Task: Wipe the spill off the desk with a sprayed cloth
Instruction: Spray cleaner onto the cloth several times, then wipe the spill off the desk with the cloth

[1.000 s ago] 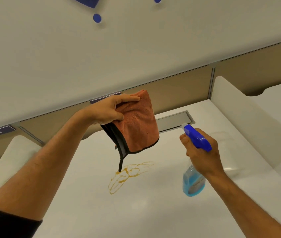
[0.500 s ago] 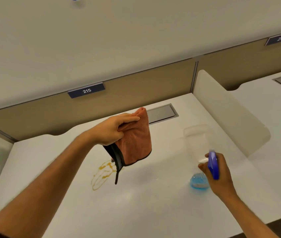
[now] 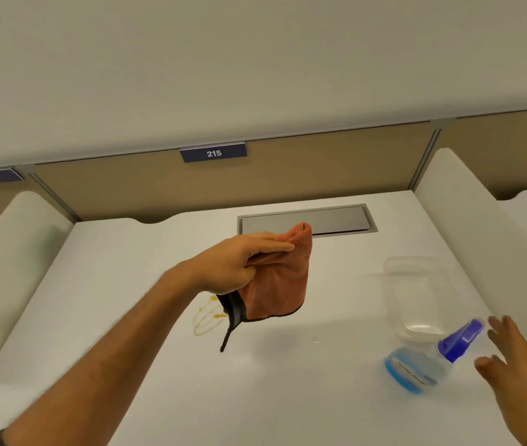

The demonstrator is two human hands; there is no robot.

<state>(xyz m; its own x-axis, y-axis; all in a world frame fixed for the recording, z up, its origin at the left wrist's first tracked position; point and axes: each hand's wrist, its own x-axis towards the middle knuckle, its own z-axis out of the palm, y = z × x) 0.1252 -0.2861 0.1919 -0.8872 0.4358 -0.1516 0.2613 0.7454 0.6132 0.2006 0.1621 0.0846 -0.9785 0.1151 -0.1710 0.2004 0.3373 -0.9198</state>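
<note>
Head view. Orange cloth [image 3: 280,278], soft, light and limp, pinched at its upper fold by left hand [image 3: 239,263], hung above white desk [image 3: 288,397]; best gripped bunched, as shown. Yellowish spill [image 3: 206,320] on desk just below and left of cloth, not touched. Right hand [image 3: 513,375] open, fingers spread, beside spray bottle [image 3: 423,365] on desk; contact not discernible. Bottle probably light, smooth, slippery when wet. Clear tub [image 3: 416,294] just behind bottle.

Bright even light, motion-blurred, wide-angle bowing
</note>
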